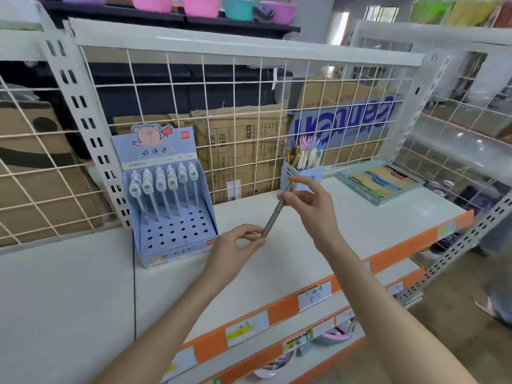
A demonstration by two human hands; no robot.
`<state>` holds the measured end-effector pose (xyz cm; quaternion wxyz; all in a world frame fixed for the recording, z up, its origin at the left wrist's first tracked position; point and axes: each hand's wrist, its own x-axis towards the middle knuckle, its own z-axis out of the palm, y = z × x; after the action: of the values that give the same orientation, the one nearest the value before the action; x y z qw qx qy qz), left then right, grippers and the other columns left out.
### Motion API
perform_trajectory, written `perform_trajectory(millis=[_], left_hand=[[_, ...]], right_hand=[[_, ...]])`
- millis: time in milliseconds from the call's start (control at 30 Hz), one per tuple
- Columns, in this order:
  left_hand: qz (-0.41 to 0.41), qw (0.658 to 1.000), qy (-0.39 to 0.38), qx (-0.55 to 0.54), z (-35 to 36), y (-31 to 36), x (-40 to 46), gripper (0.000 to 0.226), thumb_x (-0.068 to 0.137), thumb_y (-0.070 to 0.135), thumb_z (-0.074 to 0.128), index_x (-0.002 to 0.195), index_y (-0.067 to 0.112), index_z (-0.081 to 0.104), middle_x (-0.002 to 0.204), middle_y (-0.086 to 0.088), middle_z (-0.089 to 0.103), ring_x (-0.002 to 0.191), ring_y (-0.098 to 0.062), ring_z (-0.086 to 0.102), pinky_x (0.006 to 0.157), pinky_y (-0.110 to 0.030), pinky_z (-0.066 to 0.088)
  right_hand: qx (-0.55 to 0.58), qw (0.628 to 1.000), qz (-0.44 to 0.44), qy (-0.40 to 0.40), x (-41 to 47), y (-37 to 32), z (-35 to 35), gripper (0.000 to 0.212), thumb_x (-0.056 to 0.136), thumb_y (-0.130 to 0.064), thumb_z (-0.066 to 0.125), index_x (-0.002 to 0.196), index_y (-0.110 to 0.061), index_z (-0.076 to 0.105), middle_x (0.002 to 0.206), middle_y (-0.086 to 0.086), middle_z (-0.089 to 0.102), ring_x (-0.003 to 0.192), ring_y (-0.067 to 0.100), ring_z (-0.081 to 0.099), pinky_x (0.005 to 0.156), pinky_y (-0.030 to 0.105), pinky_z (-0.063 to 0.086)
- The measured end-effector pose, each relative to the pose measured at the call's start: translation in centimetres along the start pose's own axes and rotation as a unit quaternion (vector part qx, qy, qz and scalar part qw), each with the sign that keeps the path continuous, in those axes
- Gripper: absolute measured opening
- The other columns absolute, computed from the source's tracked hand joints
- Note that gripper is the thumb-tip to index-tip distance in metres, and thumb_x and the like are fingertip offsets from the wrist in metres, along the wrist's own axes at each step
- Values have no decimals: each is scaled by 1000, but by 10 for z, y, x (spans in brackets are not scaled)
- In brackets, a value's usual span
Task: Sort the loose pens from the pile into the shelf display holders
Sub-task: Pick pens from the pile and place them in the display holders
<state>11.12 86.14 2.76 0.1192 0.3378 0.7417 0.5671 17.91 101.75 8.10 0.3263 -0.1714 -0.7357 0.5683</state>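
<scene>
A: The pen was held between both hands above the white shelf, slanting from low at 7 o'clock to high at 1 o'clock.

B: How were the hands set on it?

A: The left hand pinched the lower tip with thumb and curled fingers. The right hand pinched the upper half, near the gold clip end, its other fingers loosely spread.

B: So which step was that?

A: I judged it a pen in hand but not yet placed, perhaps being checked or turned before going into a holder.

B: Where could it go?

A: At 10 o'clock from the hands stood the blue pig display box, with a back row of capped pens and many bare holes in front. Farther off, at 1 o'clock and just beyond the right hand, the small blue holder held gold and white pens against the wire grid. At 2 o'clock lay a flat tray of pencils.

B: And the next move?

A: Likely choosing the matching holder; the gold-topped pens suggested the small one. It would need the left hand to let go and the right to lower the pen in upright. No pile was in view.
</scene>
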Motion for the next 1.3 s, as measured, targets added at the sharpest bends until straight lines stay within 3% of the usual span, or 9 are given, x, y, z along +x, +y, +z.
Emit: perform_trajectory(millis=[200, 367, 667, 767, 867, 933, 1033, 1167, 1300], left_hand=[[17, 998, 10, 60, 4, -8, 29, 27, 89, 17, 62, 112, 30, 60, 107, 12, 65, 95, 6, 59, 86, -6, 41], [37, 988, 39, 143, 38, -11, 75, 29, 91, 14, 58, 118, 24, 60, 114, 12, 59, 99, 0, 56, 88, -2, 34], [110, 959, 69, 251, 120, -3, 153, 42, 93, 6, 50, 135, 9, 48, 137, -3, 46, 124, -10, 39, 101, -3, 18], [142, 931, 84, 325, 128, -5, 170, 47, 91, 19, 36, 133, 5, 50, 136, -8, 50, 121, -12, 37, 100, -26, 36], [155, 907, 81, 384, 130, -13, 182, 48, 87, 19, 35, 127, 6, 56, 127, -9, 58, 116, -16, 42, 92, -37, 47], [158, 897, 73, 406, 132, -16, 185, 46, 88, 17, 35, 127, 7, 57, 125, -6, 60, 115, -16, 43, 96, -36, 42], [159, 883, 72, 436, 131, -19, 186, 48, 87, 16, 33, 130, 11, 55, 126, 0, 60, 116, -16, 42, 100, -33, 28], [157, 875, 76, 452, 130, -21, 184, 53, 84, 15, 32, 132, 14, 53, 127, 3, 60, 115, -14, 42, 102, -32, 23], [154, 875, 85, 450, 132, -24, 184, 55, 83, 14, 29, 134, 15, 51, 130, 4, 58, 117, -13, 42, 105, -35, 23]], right_hand=[[-9, 1000, -20, 4, 52, 7, -30, 27, 87, -13, 65, 112, -18, 57, 86, 9, 73, 84, 19, 68, 72, 16, 48], [-47, 996, -73, -7, 118, 18, -62, 22, 87, -10, 65, 105, -19, 56, 76, 10, 69, 67, 14, 62, 61, 16, 49], [-31, 990, -133, -33, 217, 22, -88, 20, 87, -19, 66, 101, -17, 52, 69, 3, 66, 57, 6, 59, 62, 20, 49], [5, 988, -155, -24, 240, 15, -86, 18, 87, -20, 66, 95, -24, 50, 74, 4, 67, 62, 10, 63, 63, 24, 52], [5, 984, -176, -13, 258, 14, -81, 20, 86, -20, 66, 96, -23, 49, 82, -7, 63, 73, 5, 63, 62, 12, 48], [-25, 984, -177, -25, 266, 20, -77, 21, 85, -21, 67, 100, -19, 51, 86, -13, 59, 81, 4, 61, 68, 10, 47], [-66, 982, -163, -69, 272, 37, -71, 21, 85, -23, 68, 99, -14, 54, 88, -3, 63, 84, 12, 61, 72, 17, 48], [-107, 974, -158, -120, 271, 52, -65, 19, 84, -21, 70, 87, -14, 52, 82, -3, 61, 78, 11, 58, 65, 16, 45], [-125, 971, -143, -143, 274, 51, -66, 22, 82, -22, 71, 90, -8, 56, 86, 1, 64, 79, 13, 59, 65, 14, 45]])
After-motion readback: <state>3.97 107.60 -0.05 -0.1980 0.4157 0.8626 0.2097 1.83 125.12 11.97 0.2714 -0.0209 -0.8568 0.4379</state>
